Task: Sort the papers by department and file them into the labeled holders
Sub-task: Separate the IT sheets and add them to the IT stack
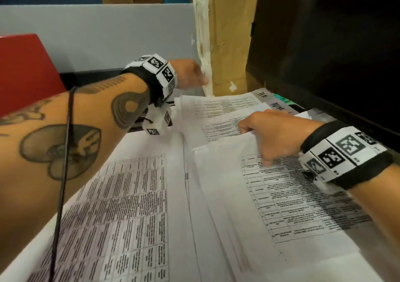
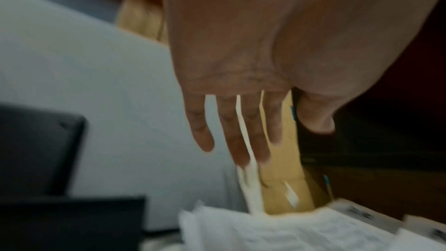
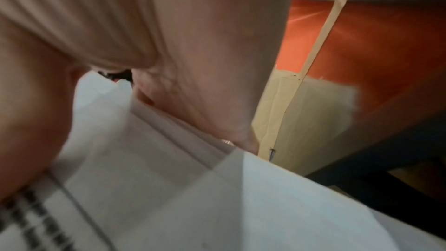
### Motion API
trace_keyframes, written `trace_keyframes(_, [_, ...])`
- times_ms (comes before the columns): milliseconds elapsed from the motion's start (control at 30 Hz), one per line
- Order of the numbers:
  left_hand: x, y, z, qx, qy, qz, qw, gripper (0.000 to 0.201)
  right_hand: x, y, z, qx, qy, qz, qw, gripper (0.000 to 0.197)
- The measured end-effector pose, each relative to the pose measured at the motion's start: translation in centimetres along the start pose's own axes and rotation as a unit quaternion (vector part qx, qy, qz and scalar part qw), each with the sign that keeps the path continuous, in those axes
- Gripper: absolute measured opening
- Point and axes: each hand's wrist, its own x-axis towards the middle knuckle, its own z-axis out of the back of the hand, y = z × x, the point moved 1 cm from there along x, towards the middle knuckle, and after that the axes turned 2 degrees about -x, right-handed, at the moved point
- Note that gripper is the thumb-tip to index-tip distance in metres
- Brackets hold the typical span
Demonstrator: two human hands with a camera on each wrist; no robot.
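Observation:
White printed papers cover the desk. One large sheet with a table (image 1: 134, 212) lies at the left, and a stack of sheets (image 1: 281, 197) lies at the right. My right hand (image 1: 270, 136) grips the far edge of that stack (image 3: 169, 159), fingers curled under it and thumb on top. My left hand (image 1: 192, 74) hovers above the far papers (image 1: 225, 106), fingers straight and spread (image 2: 231, 131), holding nothing. Handwritten labels "HR" (image 1: 263, 92) and "ADM" (image 1: 279, 106) show at the papers' far right edge.
A red box (image 1: 26, 69) stands at the left. A grey partition (image 1: 97, 36) runs behind the desk, with a taped cardboard panel (image 1: 229, 43) beside it. A dark cabinet (image 1: 335, 54) closes off the right. A black cable (image 1: 62, 184) hangs along my left forearm.

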Motion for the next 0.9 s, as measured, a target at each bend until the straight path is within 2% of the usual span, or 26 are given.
trace_keyframes(67, [-2.8,3.4,1.8,0.055,0.072,0.031,0.995,0.030,0.7,0.5,0.4,-0.030,0.032,-0.013,0.999,0.084])
trace_keyframes(133, [-5.5,7.2,2.2,0.095,0.171,0.084,0.977,0.035,1.2,0.9,0.5,-0.062,0.078,-0.028,0.995,0.101])
trace_keyframes(200, [-8.3,10.4,2.1,0.096,0.234,0.137,0.958,0.044,1.5,1.7,0.4,-0.105,0.121,-0.028,0.987,0.098])
trace_keyframes(300, [-11.8,14.4,1.7,0.123,0.242,0.176,0.946,0.068,2.1,3.8,0.8,-0.202,0.127,-0.023,0.971,0.112])
trace_keyframes(333, [-12.7,15.4,1.2,0.123,0.251,0.190,0.941,0.079,2.5,4.7,1.3,-0.199,0.126,-0.006,0.972,0.115])
trace_keyframes(400, [-14.2,16.6,-0.1,0.144,0.266,0.194,0.933,0.095,3.0,7.5,2.7,-0.116,0.117,0.055,0.985,0.099])
trace_keyframes(433, [-14.7,16.8,-0.7,0.163,0.257,0.188,0.934,0.099,3.3,9.3,3.3,-0.069,0.087,0.100,0.989,0.085])
trace_keyframes(500, [-15.3,16.8,-1.4,0.155,0.203,0.177,0.950,0.092,4.0,12.9,3.7,0.010,0.005,0.174,0.985,0.061])
trace_keyframes(567, [-15.8,16.5,-1.7,0.132,0.148,0.187,0.962,0.082,5.0,16.4,2.9,0.035,-0.019,0.207,0.978,0.051])
trace_keyframes(700, [-16.8,16.3,-1.5,0.088,0.025,0.219,0.971,0.070,7.6,20.3,0.1,0.019,-0.022,0.199,0.980,0.076])
trace_keyframes(800, [-17.4,16.4,-0.8,-0.007,-0.062,0.222,0.973,0.057,9.1,20.4,0.0,0.061,-0.098,0.189,0.975,0.092])
trace_keyframes(867, [-18.1,16.0,-0.9,-0.122,-0.092,0.197,0.968,0.043,9.4,20.0,0.8,0.117,-0.163,0.201,0.959,0.088])
trace_keyframes(900, [-18.6,15.8,-1.1,-0.179,-0.108,0.180,0.961,0.039,9.5,19.6,1.2,0.148,-0.177,0.222,0.947,0.075])
